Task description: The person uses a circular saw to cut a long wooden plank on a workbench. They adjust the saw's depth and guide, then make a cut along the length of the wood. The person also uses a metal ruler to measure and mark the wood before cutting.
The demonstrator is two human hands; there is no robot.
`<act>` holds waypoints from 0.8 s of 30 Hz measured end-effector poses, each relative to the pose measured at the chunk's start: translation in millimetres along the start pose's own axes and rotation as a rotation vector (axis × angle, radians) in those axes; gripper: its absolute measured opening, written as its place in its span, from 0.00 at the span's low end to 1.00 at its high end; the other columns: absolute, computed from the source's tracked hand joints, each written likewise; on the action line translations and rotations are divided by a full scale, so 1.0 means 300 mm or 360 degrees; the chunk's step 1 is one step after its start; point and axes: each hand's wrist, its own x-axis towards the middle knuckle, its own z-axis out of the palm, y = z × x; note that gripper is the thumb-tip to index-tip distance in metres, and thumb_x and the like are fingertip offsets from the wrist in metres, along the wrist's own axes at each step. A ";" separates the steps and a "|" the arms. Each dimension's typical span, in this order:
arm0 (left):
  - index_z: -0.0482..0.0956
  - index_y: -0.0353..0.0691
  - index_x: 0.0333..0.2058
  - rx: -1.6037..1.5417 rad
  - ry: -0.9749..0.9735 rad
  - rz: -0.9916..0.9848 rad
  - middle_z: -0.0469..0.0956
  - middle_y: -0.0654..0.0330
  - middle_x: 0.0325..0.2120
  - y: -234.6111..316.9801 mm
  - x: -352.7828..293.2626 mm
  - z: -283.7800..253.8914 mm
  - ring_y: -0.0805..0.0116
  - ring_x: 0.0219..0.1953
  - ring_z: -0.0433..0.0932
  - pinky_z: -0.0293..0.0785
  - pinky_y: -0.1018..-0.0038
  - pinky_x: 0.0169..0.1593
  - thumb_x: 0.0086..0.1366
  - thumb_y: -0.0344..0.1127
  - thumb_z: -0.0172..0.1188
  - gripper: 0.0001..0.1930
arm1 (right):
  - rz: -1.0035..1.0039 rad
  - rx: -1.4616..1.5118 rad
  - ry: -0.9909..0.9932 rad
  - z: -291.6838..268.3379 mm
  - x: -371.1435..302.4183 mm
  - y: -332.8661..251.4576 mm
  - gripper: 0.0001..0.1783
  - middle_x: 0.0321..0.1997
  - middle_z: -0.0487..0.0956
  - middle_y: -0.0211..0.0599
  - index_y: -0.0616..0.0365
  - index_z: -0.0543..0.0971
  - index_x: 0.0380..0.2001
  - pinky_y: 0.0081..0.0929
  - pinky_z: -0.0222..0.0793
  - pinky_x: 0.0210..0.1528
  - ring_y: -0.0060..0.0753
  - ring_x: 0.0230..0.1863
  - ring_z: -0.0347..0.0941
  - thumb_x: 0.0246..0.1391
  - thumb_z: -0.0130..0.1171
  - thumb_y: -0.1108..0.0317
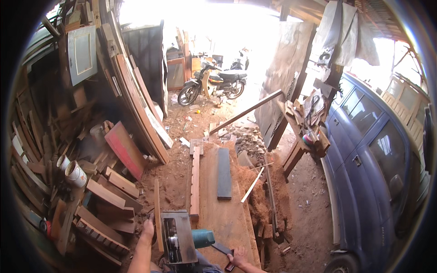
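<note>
At the near end of a wooden bench, a power tool with a flat metal base plate and a teal motor housing lies with its metal workings exposed. My left hand is closed on the side of a thin wooden strip, which runs along the plate's left side; its fingertips are partly hidden. To the right of the tool, my right hand rests low on the bench, its fingers over the corner of a dark-bladed try square. The square's short handle shows below the hand.
A dark grey block and a long notched wooden piece lie on the bench. Sawdust heaps along its right side. Boards and white buckets crowd the left. A blue vehicle stands right; a motorcycle stands far ahead.
</note>
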 end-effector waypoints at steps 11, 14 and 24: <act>0.78 0.22 0.50 0.0011 0.0001 0.0266 0.80 0.50 0.46 -0.156 0.128 -0.041 0.62 0.50 0.74 0.66 0.67 0.59 0.74 0.61 0.47 0.37 | 0.0293 0.0599 0.0201 -0.082 0.149 0.028 0.26 0.42 0.82 0.57 0.62 0.78 0.48 0.45 0.75 0.47 0.56 0.46 0.80 0.55 0.65 0.52; 0.78 0.22 0.50 0.0067 -0.0078 0.0158 0.80 0.50 0.45 -0.104 0.082 -0.025 0.63 0.49 0.74 0.67 0.68 0.58 0.73 0.63 0.46 0.39 | 0.0592 0.0475 0.0290 -0.222 0.205 0.000 0.29 0.28 0.82 0.54 0.66 0.82 0.30 0.44 0.75 0.37 0.54 0.36 0.82 0.52 0.66 0.44; 0.84 0.36 0.44 -0.0589 -0.0195 -0.0222 0.82 0.62 0.33 -0.180 0.096 -0.108 0.75 0.34 0.76 0.75 0.75 0.39 0.72 0.64 0.48 0.32 | 0.0130 0.1020 0.0141 -0.560 0.410 -0.233 0.28 0.17 0.71 0.27 0.62 0.76 0.20 0.24 0.59 0.24 0.18 0.22 0.64 0.57 0.67 0.46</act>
